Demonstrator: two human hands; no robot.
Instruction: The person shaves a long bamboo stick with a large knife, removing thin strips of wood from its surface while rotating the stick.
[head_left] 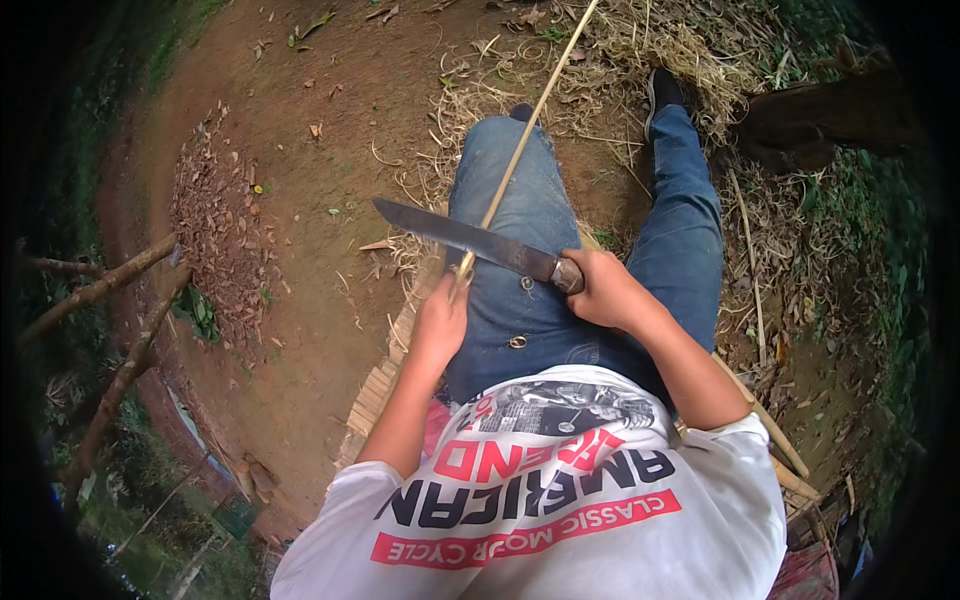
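A long, thin pale strip, apparently bamboo (530, 135), runs from over my left thigh up to the top edge of the view. My left hand (440, 318) is closed around its near end. In my right hand (607, 290) is the handle of a large machete (500, 248), its dark, broad blade pointing left. The blade crosses the strip just beyond my left fingers and appears to touch it. Two small curled shavings, one of them a yellowish curl (517, 342), lie on my jeans (510, 310) below the blade.
I sit on a seat of pale slats (372, 392). Curly shavings (690, 60) cover the ground around my feet. A dark log (835, 118) lies at the right, and wooden poles (125, 370) stand at the left near a leaf pile (225, 240).
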